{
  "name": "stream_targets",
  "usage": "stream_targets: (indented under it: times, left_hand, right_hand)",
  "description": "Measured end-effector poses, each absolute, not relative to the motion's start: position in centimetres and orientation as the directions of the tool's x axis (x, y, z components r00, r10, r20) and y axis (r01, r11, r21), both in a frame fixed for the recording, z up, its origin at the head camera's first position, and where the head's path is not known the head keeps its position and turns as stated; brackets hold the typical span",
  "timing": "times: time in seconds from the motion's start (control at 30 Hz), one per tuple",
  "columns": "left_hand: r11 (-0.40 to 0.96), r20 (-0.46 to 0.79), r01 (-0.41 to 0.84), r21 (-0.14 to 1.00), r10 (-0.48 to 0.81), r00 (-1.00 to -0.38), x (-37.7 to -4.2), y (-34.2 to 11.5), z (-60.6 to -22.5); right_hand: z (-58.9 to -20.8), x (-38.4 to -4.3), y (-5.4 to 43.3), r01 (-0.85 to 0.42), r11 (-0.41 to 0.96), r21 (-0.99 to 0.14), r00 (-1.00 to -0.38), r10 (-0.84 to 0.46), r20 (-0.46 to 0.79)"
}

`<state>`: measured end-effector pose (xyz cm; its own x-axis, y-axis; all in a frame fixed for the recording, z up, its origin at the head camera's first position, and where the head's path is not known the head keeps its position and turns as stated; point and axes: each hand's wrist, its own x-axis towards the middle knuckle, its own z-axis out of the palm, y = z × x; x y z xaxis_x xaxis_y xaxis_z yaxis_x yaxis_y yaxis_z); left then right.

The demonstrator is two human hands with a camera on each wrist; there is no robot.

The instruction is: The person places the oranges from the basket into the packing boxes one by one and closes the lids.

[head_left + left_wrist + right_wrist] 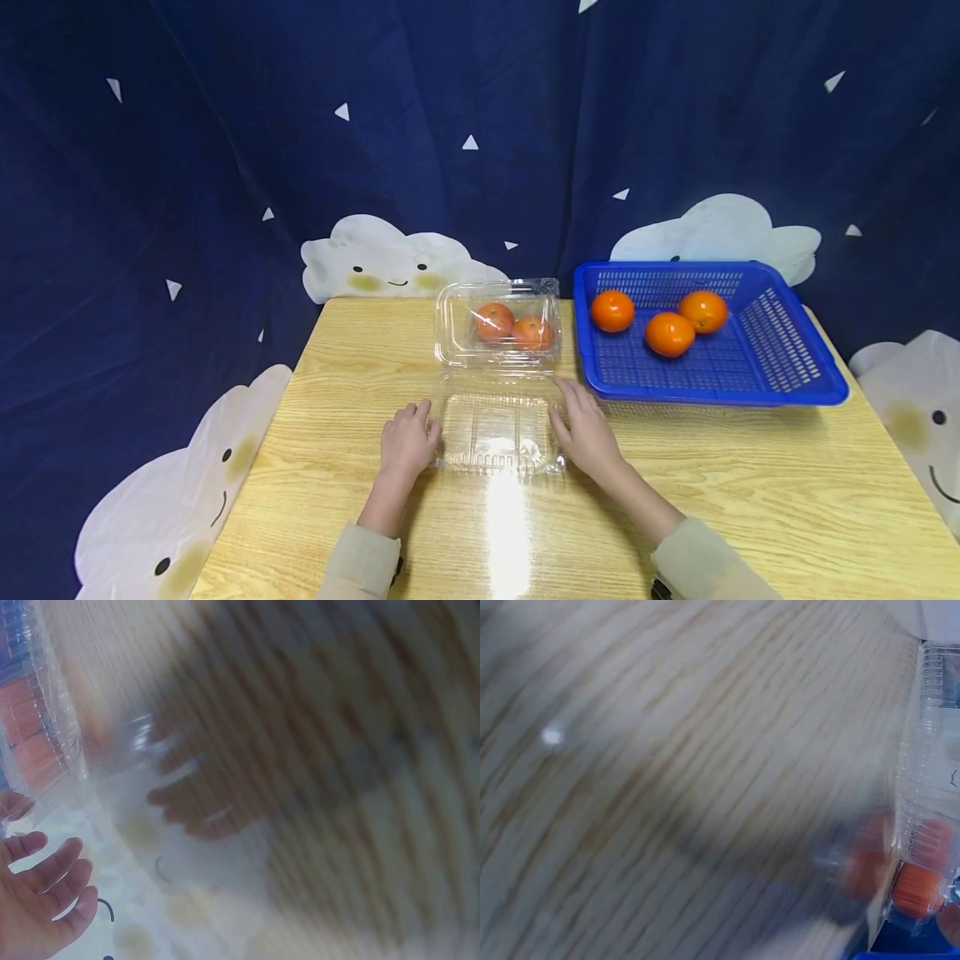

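Note:
A clear plastic clamshell box lies open on the table between my hands. My left hand is at its left edge, fingers loosely extended, which the left wrist view also shows of the left hand. At the right edge is my right hand, its thumb and index finger spread over the rim. Beyond the near tray rises a clear domed half, and two oranges show through clear plastic there. The right wrist view shows ribbed plastic with an orange behind it; only a sliver of the right hand appears.
A blue plastic basket stands at the back right, close to the clear box, with three oranges inside. The wooden table ends against a dark blue curtain with cloud prints.

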<state>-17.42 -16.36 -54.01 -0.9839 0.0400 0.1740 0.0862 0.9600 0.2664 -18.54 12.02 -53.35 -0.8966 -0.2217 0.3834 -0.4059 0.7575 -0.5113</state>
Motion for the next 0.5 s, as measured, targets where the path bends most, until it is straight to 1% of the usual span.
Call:
stream_targets:
  times: [0.1, 0.17, 0.37, 0.43, 0.5]
  left_hand:
    - [0.959, 0.178, 0.085, 0.269, 0.038, -0.983, -17.4, -16.4, -54.0]
    - [0.960, 0.175, 0.084, 0.268, 0.038, -0.984, -17.4, -16.4, -54.0]
    - [0.961, 0.169, 0.087, 0.262, 0.043, -0.985, -17.3, -16.4, -53.9]
    - [0.962, 0.180, 0.095, 0.255, 0.049, -0.982, -17.3, -16.4, -53.9]
    - [0.963, 0.193, 0.102, 0.250, 0.054, -0.980, -17.3, -16.4, -54.0]
  right_hand:
    - [-53.2, -18.3, 12.2, -0.455, 0.762, -0.461, -0.863, -0.250, 0.438]
    - [-53.0, -18.3, 12.5, -0.501, 0.751, -0.431, -0.829, -0.274, 0.487]
    - [-52.0, -18.9, 13.7, -0.671, 0.662, -0.335, -0.661, -0.328, 0.675]
    - [-51.6, -19.4, 14.3, -0.693, 0.652, -0.309, -0.620, -0.321, 0.716]
    - [-51.3, -19.9, 14.9, -0.693, 0.661, -0.289, -0.601, -0.308, 0.737]
